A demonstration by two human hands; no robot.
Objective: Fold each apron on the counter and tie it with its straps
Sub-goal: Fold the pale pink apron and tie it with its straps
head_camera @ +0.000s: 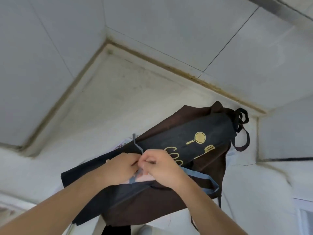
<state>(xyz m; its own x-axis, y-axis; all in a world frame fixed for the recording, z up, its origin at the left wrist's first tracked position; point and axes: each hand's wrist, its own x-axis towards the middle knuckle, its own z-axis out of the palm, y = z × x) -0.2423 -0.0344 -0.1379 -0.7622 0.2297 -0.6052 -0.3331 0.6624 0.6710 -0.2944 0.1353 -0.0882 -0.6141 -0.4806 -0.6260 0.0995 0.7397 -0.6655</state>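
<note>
Blue-grey strap (199, 175) runs between our two hands at the centre of the frame, one end rising up-left, a loop trailing to the lower right. Our left hand (122, 167) and right hand (162, 167) meet fingertip to fingertip, both pinching that strap over a small pale folded bundle (144, 177). Under them a black apron (194, 138) with a gold pan print lies on a brown apron (210, 170), spread across the pale counter (118, 99) toward the right of the frame.

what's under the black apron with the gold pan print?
A brown apron lies under the black apron, showing along its far and right edges. Light fabric peeks out at the right; whatever lies beneath is covered.
</note>
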